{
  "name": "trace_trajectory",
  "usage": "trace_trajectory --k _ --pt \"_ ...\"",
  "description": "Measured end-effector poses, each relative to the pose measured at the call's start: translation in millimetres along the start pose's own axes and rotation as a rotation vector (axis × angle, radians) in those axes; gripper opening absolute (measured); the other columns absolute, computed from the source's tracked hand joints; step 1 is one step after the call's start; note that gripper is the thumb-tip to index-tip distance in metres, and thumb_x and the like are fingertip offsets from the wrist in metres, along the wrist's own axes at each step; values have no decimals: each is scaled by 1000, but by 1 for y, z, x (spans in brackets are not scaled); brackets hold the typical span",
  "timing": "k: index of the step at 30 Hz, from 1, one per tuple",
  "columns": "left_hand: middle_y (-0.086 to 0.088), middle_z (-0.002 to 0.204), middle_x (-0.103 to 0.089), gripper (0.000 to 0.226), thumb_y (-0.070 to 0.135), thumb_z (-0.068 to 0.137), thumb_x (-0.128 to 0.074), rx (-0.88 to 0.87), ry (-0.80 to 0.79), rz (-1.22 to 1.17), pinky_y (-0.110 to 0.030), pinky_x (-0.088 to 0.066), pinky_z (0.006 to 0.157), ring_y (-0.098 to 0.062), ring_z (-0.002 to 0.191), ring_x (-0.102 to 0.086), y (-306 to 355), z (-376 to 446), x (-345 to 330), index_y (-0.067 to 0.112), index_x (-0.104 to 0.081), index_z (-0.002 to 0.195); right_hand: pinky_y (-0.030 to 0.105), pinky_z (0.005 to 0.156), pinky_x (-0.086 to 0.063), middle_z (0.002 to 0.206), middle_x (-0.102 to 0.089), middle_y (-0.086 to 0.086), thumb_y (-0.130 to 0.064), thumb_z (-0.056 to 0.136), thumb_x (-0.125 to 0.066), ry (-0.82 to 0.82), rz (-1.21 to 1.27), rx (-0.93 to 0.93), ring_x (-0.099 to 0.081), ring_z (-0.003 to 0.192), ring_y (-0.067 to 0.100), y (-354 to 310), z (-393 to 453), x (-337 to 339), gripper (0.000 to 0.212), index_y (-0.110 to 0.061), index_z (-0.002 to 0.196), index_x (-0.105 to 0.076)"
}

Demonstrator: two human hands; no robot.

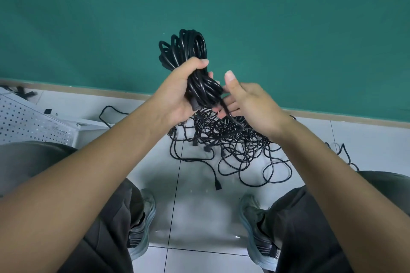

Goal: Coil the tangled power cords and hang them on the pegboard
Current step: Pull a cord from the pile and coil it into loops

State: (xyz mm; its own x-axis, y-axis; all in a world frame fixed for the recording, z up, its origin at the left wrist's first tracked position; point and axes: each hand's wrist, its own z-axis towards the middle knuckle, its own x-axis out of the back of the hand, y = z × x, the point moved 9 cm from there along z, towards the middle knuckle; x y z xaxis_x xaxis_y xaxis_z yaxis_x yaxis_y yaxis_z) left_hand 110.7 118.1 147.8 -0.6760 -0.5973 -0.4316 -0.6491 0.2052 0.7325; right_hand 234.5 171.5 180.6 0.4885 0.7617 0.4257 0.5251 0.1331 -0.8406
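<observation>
Head view puts your left hand (177, 95) at the centre of things: its fingers and thumb are curled tight round the waist of a coiled black cord (188, 55), with the looped end of the bundle fanning out toward 12 o'clock against the green wall (288, 29). Your right hand (246, 102) sits just beside it at 3 o'clock, thumb raised and fingers mostly straight, their tips touching the lower strands of the coil where a loose tail (230, 115) drops away (whether those fingertips actually pinch that tail is hidden behind the cable, so you cannot tell).

Below both hands, toward 6 o'clock, the tangled cords (233, 148) lie in a loose black heap on the pale tiled floor (195, 210), with one plug end (217, 185) trailing out nearest to you. A separate black strand (106, 109) curls on the floor at 9 o'clock from the heap.

Farther out at 9 o'clock, the white pegboard (26, 122) lies flat and tilted at the frame's left edge, well apart from the coil in your grip. A few dark connectors (24, 92) rest beyond it near the skirting.

Your shoes, the left shoe (142, 224) and the right shoe (257, 232), are planted either side of a tile seam at 6 o'clock, with dark trouser legs above them.
</observation>
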Motion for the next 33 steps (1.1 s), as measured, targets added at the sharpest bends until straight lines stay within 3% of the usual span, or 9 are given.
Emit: trace_trajectory --k 5,9,11,13,16,20,23,28,33 --pt "0 83 -64 14 26 94 -71 24 50 111 -31 -62 71 -19 82 -67 7 5 10 17 -62 87 20 66 -42 63 -66 -10 -47 104 -53 -84 -153 14 -53 56 2 2 0 13 40 -17 88 -73" --pt "0 83 -67 16 27 91 -74 38 55 193 -34 -64 72 -23 92 -67 11 10 21 17 -63 85 27 85 -57 89 -76 -3 -19 96 -71 -5 -163 74 -71 82 13 1 1 40 8 -19 103 -75" --pt "0 85 -68 16 28 91 -75 70 35 244 -37 -64 76 -22 90 -66 7 9 20 18 -64 85 19 94 -53 96 -75 -9 -16 93 -74 80 -247 118 -70 90 1 -3 1 50 13 -24 104 -76" --pt "-1 86 -68 16 28 90 -76 112 13 292 -38 -66 72 -20 80 -68 0 7 15 17 -65 87 5 82 -47 94 -73 -14 -20 93 -75 200 -349 181 -62 82 -14 -11 -3 61 13 -25 105 -77" --pt "-2 85 -69 21 30 82 -80 165 -62 378 -32 -60 56 -17 65 -69 -11 3 6 16 -66 90 7 65 -38 79 -61 -20 -30 85 -82 385 -434 267 -52 65 -16 -23 -10 77 16 -25 100 -77" --pt "-4 86 -73 36 37 67 -81 264 -213 465 -39 -63 74 -23 79 -71 -31 -6 -5 14 -69 92 6 65 -33 71 -53 -26 -34 71 -90 504 -432 377 -50 68 -13 -36 -17 86 29 -19 93 -78" --pt "-7 95 -73 41 38 69 -80 359 -322 542 -51 -55 102 -29 96 -69 -49 -19 -15 11 -71 98 6 66 -32 71 -52 -29 -31 68 -91 483 -401 504 -50 75 -12 -50 -24 80 31 -12 89 -77" --pt "-14 94 -77 58 48 42 -102 542 -621 612 -44 -61 88 -31 90 -76 -86 -45 -32 12 -83 83 18 56 -28 58 -50 -18 -25 68 -92 282 -157 469 -33 58 6 -50 -20 68 23 -19 84 -76" --pt "-24 106 -70 80 42 35 -105 620 -716 533 -55 -54 101 -33 85 -73 -104 -62 -40 0 -76 96 19 52 -27 51 -42 -14 -15 76 -88 15 -25 385 -30 53 9 -43 -8 40 13 -16 82 -77"
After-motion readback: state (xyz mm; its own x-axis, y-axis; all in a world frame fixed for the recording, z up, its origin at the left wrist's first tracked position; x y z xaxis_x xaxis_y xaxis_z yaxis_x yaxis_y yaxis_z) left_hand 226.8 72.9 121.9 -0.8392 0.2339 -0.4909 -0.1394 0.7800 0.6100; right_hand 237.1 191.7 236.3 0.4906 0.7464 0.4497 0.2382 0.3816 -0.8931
